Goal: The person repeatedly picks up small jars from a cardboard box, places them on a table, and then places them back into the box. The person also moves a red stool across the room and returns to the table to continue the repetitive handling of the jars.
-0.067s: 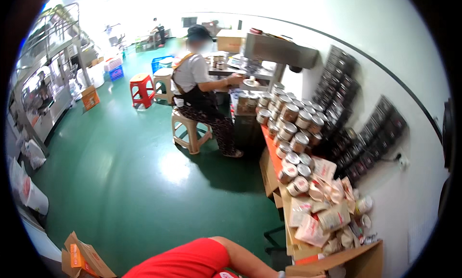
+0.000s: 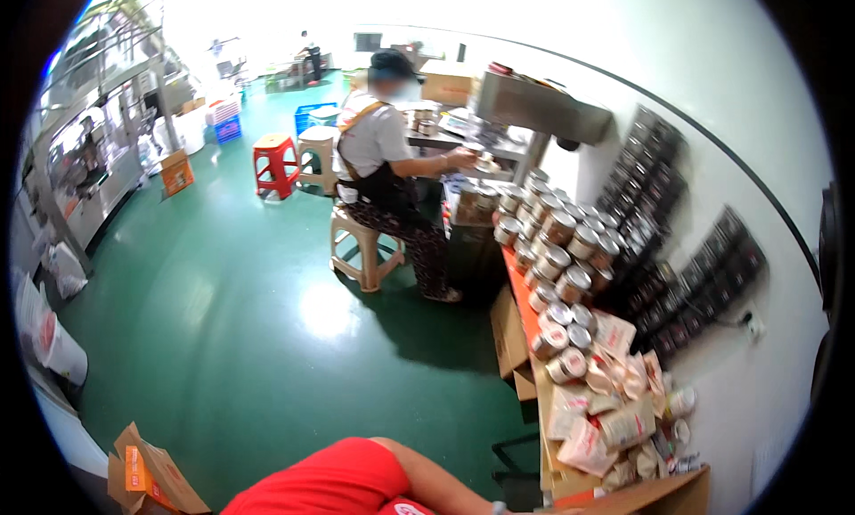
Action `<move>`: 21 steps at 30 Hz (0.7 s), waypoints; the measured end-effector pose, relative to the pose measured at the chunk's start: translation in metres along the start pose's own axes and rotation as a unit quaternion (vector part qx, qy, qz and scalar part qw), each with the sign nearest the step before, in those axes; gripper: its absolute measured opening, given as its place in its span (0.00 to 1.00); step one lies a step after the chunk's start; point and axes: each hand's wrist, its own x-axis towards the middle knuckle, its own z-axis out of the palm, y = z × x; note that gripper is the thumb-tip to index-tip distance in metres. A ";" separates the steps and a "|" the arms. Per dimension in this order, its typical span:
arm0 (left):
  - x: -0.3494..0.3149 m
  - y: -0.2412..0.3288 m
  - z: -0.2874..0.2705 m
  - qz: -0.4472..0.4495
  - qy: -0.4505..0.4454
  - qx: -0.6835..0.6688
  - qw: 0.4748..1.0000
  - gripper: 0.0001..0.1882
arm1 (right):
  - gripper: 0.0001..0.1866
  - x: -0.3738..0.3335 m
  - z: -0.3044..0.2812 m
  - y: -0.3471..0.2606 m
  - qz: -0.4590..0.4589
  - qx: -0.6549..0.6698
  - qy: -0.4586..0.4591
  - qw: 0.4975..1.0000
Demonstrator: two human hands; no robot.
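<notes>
Pointing left forearm rightward along the lower edge toward the cardboard box at lower right, finger spread impossible to tell.

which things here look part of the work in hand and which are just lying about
Likely in the work:
box by the red-sleeved arm
pouches
cans

Seemingly lying about:
red stool
blue crate
left-edge bucket

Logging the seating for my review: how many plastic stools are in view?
3: a red stool, a beige stool just right of it, and a nearer beige stool under the seated co-worker. More may be hidden in the hazy background.
</notes>
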 end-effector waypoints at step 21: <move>-0.638 0.047 -0.617 -0.912 0.083 0.059 0.398 0.16 | 0.14 0.292 0.488 -0.398 0.045 -0.105 -0.470 0.875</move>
